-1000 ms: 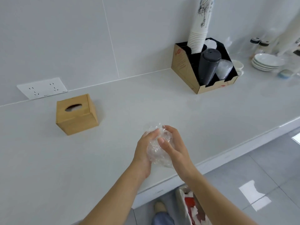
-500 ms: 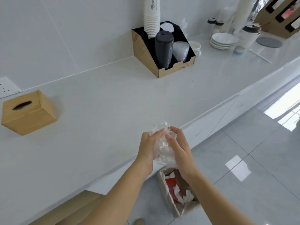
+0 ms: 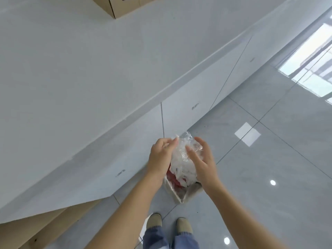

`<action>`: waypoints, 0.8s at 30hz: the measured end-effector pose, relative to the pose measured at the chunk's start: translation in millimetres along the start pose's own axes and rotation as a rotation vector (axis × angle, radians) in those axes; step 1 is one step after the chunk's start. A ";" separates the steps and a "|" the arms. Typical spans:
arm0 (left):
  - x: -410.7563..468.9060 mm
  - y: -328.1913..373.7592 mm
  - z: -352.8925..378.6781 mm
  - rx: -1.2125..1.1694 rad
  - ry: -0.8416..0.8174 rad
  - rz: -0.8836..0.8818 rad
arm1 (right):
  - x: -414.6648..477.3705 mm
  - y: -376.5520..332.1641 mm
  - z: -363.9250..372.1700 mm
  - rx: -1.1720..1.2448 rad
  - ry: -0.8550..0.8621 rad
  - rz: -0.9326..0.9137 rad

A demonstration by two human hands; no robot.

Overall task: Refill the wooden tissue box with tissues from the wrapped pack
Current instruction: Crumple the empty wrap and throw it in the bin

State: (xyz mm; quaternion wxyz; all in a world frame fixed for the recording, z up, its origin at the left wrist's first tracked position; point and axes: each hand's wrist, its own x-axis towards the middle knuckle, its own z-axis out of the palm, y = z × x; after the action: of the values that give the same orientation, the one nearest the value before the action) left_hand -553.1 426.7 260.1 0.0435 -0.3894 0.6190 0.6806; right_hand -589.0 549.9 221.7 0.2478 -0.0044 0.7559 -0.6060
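Observation:
A crumpled ball of clear plastic wrapper is held between both hands, out past the counter's front edge and directly above an open waste bin on the floor. My left hand grips its left side with curled fingers. My right hand cups its right side, thumb laid across the front. The wooden tissue box is out of view.
The white counter fills the upper left, with white cabinet fronts below its edge. A corner of the cardboard cup holder shows at the top. The bin holds red and white scraps. My shoes stand on grey floor tiles.
The view has swung down and right, away from the tissue box and counter. Both hands have carried the crumpled wrapper off the counter to above the floor bin.

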 end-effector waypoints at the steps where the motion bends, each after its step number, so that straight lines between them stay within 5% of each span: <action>1: 15.8 -17.1 2.2 0.022 -0.044 -0.007 | 9.5 23.5 -0.1 -0.004 0.019 0.028; 8: 134.5 -174.5 7.0 0.136 -0.362 -0.080 | 84.5 206.2 22.6 -0.015 0.071 0.141; 14: 239.8 -309.3 5.7 0.214 -0.339 0.109 | 146.1 344.3 52.1 -0.101 0.086 0.209; 20: 310.0 -385.9 15.6 1.162 -0.282 0.449 | 194.6 430.4 75.0 -0.455 0.073 0.198; 24: 338.8 -406.5 30.5 1.565 -0.277 0.556 | 220.1 459.3 85.2 -0.743 0.022 0.131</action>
State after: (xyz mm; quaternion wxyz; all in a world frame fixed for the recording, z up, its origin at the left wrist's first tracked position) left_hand -582.3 403.7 -268.6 0.2072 0.0066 0.9748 0.0827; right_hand -614.8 526.4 -293.5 0.2591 -0.0391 0.9255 -0.2734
